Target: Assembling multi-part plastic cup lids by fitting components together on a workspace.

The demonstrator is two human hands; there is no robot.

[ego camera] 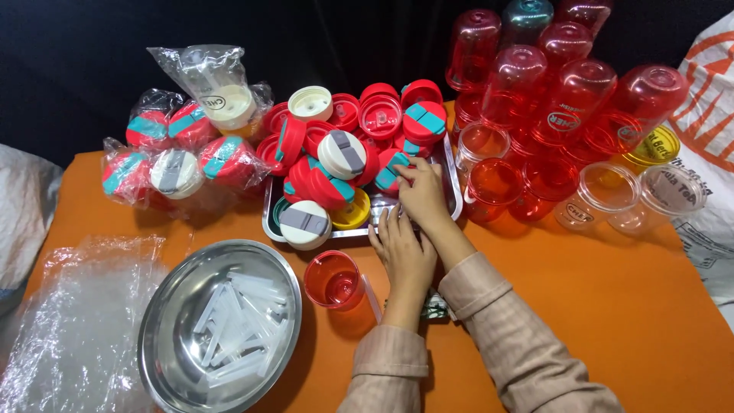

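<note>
Right hand (423,193) pinches a red plastic lid with teal flap (391,174) in the rectangular steel tray (453,180) heaped with similar lids. Left hand (402,248) rests flat and open beside a red translucent plastic cup (334,279); the round steel bowl (172,294) holds clear straws.

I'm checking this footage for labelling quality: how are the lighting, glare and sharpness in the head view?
Head view: bright overhead light, background black; white glare on the round steel bowl and on the crumpled plastic sheet; highlights on the red transparent cups; soft shadows under the left hand and right hand; centre sharp, edges slightly soft and bowed by the wide lens.
</note>
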